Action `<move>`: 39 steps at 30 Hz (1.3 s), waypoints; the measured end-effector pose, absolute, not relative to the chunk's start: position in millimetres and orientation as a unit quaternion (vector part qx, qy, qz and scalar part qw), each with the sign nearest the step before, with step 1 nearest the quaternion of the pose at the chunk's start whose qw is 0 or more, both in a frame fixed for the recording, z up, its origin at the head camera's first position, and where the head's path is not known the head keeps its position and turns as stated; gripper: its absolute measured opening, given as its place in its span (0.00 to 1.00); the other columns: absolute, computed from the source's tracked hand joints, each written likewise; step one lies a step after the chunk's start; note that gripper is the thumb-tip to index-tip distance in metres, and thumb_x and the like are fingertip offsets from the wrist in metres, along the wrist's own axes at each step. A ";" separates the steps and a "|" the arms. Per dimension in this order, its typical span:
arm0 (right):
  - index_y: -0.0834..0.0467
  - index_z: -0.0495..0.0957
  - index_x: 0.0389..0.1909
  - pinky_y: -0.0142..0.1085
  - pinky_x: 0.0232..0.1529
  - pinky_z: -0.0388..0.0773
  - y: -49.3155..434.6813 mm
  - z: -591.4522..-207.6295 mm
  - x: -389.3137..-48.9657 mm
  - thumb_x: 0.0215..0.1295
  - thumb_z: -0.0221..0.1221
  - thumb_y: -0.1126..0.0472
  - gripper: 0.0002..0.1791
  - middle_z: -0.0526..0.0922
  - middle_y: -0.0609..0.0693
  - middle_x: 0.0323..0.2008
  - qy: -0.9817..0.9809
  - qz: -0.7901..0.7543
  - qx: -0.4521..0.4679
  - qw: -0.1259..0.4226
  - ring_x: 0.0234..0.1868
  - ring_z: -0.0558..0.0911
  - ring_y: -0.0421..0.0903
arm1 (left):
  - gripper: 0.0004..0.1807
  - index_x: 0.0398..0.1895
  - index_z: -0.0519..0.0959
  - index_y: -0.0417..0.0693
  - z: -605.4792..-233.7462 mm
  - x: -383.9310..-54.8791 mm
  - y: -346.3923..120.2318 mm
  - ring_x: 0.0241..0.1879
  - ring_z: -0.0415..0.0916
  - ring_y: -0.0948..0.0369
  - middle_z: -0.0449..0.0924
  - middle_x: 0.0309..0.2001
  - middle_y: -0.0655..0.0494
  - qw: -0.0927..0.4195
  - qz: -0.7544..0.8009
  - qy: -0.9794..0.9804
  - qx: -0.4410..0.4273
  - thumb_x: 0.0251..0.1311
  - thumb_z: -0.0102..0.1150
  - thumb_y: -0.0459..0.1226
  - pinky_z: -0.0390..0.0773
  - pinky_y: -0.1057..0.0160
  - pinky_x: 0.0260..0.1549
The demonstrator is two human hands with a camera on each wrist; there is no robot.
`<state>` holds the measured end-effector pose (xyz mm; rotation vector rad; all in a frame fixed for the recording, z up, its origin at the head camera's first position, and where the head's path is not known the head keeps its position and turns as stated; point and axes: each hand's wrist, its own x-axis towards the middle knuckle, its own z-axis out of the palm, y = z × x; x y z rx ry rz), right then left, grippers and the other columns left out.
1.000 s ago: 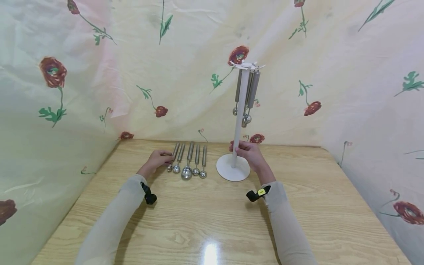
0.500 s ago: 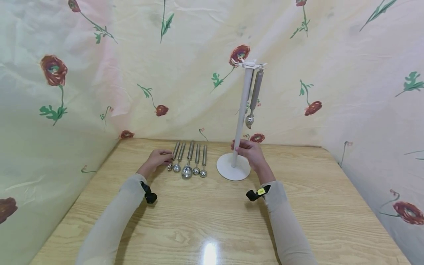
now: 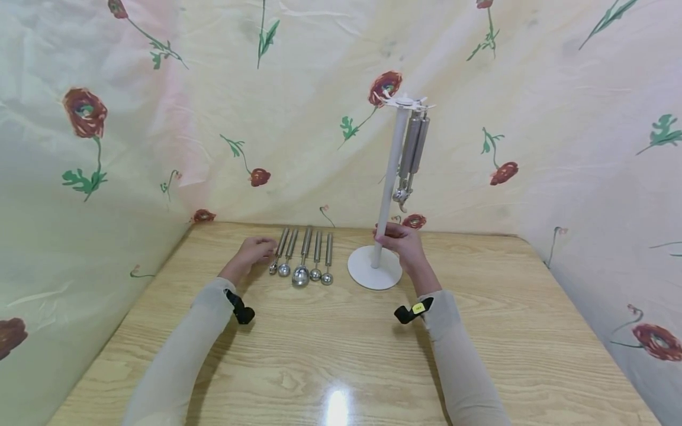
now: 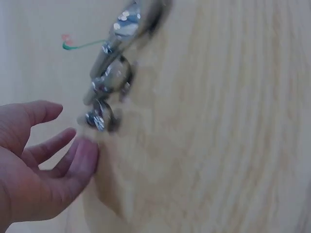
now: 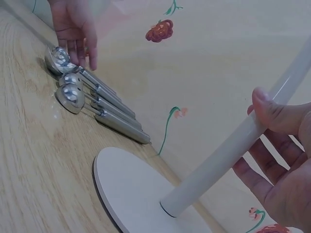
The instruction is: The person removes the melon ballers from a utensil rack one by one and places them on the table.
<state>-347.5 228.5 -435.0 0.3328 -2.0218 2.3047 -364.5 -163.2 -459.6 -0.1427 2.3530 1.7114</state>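
My right hand [image 3: 406, 244] grips the pole of a white utensil stand [image 3: 393, 163] low down, just above its round base [image 5: 131, 189]. In the right wrist view the thumb lies on one side of the pole and the fingers on the other. Metal-handled utensils [image 3: 417, 142] hang together from hooks at the right of the stand's top. My left hand [image 3: 254, 253] holds nothing and is beside the leftmost small scoop [image 3: 274, 268]. In the left wrist view its fingers [image 4: 87, 155] are slightly bent, close to the scoop heads, which are blurred.
Several steel scoops lie side by side on the wooden table [image 3: 298, 355], handles toward the back. The largest scoop [image 3: 301, 277] is in the middle of the row. A flowered cloth [image 3: 298, 130] hangs behind and along both sides.
The hanging utensils have shifted round to the right side of the stand's top. My left hand has drawn slightly left from the leftmost scoop. My right hand keeps its grip on the pole.
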 end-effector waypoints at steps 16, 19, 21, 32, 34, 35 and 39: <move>0.62 0.84 0.48 0.31 0.47 0.87 230.4 -438.1 -349.8 0.65 0.64 0.74 0.12 0.90 0.42 0.36 -0.667 0.738 0.106 0.001 0.41 0.88 0.38 | 0.21 0.66 0.75 0.40 -382.7 -352.3 -92.8 0.63 0.72 0.48 0.76 0.63 0.42 -0.039 0.614 0.787 0.042 0.74 0.55 0.37 0.75 0.50 0.66; 0.65 0.82 0.51 0.30 0.49 0.86 232.7 -439.5 -352.2 0.66 0.64 0.72 0.13 0.89 0.41 0.38 -0.672 0.732 0.110 -0.017 0.43 0.87 0.38 | 0.20 0.66 0.75 0.41 -366.3 -349.7 -76.2 0.63 0.73 0.49 0.77 0.63 0.42 -0.028 0.632 0.771 0.076 0.74 0.56 0.37 0.76 0.51 0.66; 0.67 0.80 0.54 0.30 0.51 0.86 233.9 -440.4 -353.6 0.67 0.63 0.71 0.15 0.89 0.41 0.39 -0.675 0.728 0.114 -0.027 0.45 0.87 0.38 | 0.20 0.66 0.75 0.41 -356.3 -348.1 -65.5 0.62 0.74 0.49 0.77 0.62 0.41 -0.020 0.644 0.759 0.097 0.74 0.56 0.36 0.77 0.52 0.65; 0.76 0.71 0.62 0.29 0.53 0.84 238.8 -445.6 -357.1 0.71 0.61 0.69 0.23 0.87 0.40 0.42 -0.690 0.710 0.136 -0.043 0.49 0.85 0.38 | 0.20 0.66 0.75 0.44 -308.4 -335.5 -15.3 0.60 0.79 0.53 0.81 0.60 0.43 0.013 0.673 0.708 0.215 0.74 0.56 0.37 0.80 0.58 0.63; 0.76 0.70 0.63 0.29 0.54 0.83 239.0 -445.5 -357.2 0.71 0.61 0.68 0.24 0.87 0.40 0.43 -0.692 0.708 0.136 -0.045 0.49 0.85 0.38 | 0.20 0.67 0.75 0.43 -301.4 -335.0 -6.9 0.60 0.79 0.53 0.81 0.61 0.42 0.017 0.680 0.695 0.232 0.75 0.56 0.36 0.81 0.58 0.63; 0.77 0.69 0.63 0.29 0.54 0.83 239.0 -445.4 -357.2 0.71 0.60 0.68 0.24 0.87 0.41 0.43 -0.693 0.706 0.137 -0.047 0.49 0.85 0.38 | 0.20 0.67 0.74 0.42 -297.9 -334.4 -2.9 0.60 0.80 0.53 0.81 0.60 0.43 0.019 0.684 0.689 0.239 0.75 0.55 0.36 0.81 0.59 0.62; 0.77 0.69 0.64 0.29 0.54 0.83 238.8 -445.2 -357.6 0.71 0.61 0.68 0.25 0.87 0.45 0.46 -0.696 0.703 0.135 -0.050 0.50 0.84 0.38 | 0.21 0.67 0.74 0.40 -285.6 -332.0 10.8 0.61 0.80 0.52 0.81 0.61 0.41 0.024 0.697 0.667 0.263 0.75 0.55 0.34 0.81 0.60 0.62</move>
